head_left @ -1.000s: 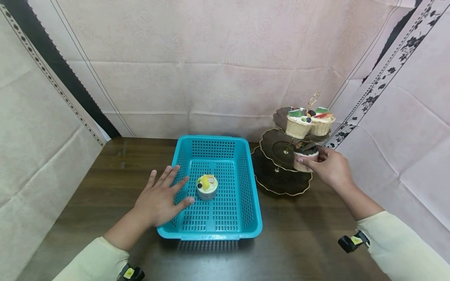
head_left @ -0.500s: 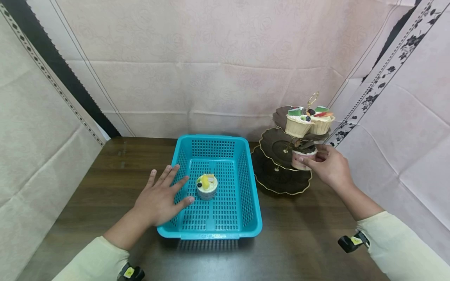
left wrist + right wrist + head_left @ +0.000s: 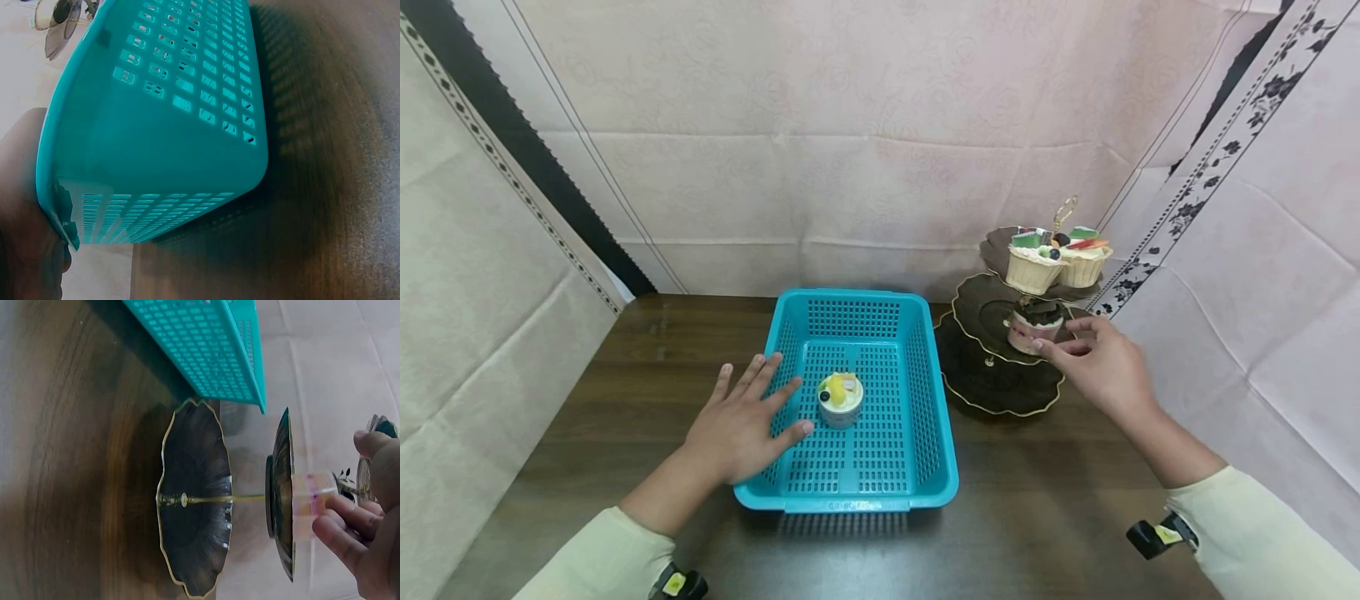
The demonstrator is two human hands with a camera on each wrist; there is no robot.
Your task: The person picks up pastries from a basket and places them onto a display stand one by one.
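Observation:
On the middle tier of the three-tier stand (image 3: 1003, 400) sits a cupcake (image 3: 1030, 336) in a pinkish clear cup with a dark brown top. My right hand (image 3: 1107, 367) is beside it, fingers spread off its far side and thumb tip close to the cup; I cannot tell whether the thumb touches. The right wrist view shows the cup's base (image 3: 306, 500) on the tier. My left hand (image 3: 737, 429) rests over the left rim of the blue basket (image 3: 936, 417), fingers straight and spread. A cream-topped cupcake (image 3: 841, 400) with yellow fruit stands inside the basket.
Two fruit-topped cupcakes in pale cups, the left one (image 3: 1033, 271) and the right one (image 3: 1084, 265), fill the top tier. A gold ring handle (image 3: 1064, 212) rises there. Pale cloth (image 3: 820, 150) hangs behind the wooden table (image 3: 1015, 517).
My right hand moved the dark-topped cupcake left and inward on the middle tier. Its fingers have since spread away from the cup. The left hand stays put.

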